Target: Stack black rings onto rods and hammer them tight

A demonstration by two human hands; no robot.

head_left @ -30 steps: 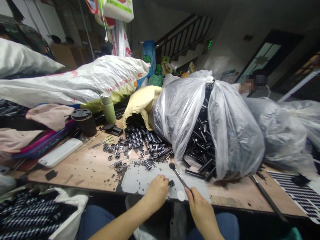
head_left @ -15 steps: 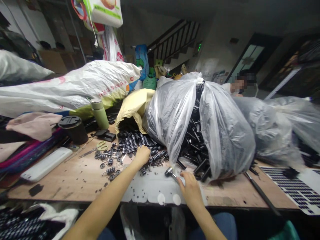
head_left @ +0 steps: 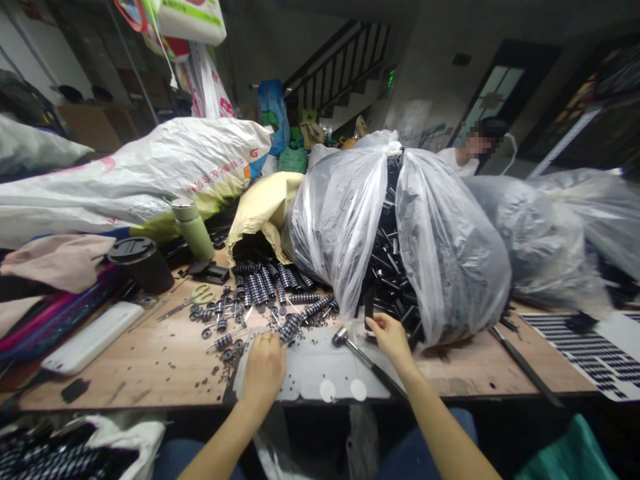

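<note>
My left hand is closed at the near edge of the white sheet. From its fingers a black-and-white checked cylinder sticks out to the upper right. Thumb and fingers of my right hand pinch a flat-looking black piece, upright at the mouth of the clear plastic bag full of black parts. Between my hands a hammer lies on the sheet, its handle passing by my right wrist. More checked cylinders are heaped in front of a yellow bag.
Left on the table are scissors, a white box-like bar, a dark cup and a green bottle. Thin rods with small wheels lie scattered. A printed sheet and a long dark bar are right.
My left hand has drawn back from the heap towards me with a checked cylinder. My right hand has let go of the hammer and taken a black piece at the bag's mouth.
</note>
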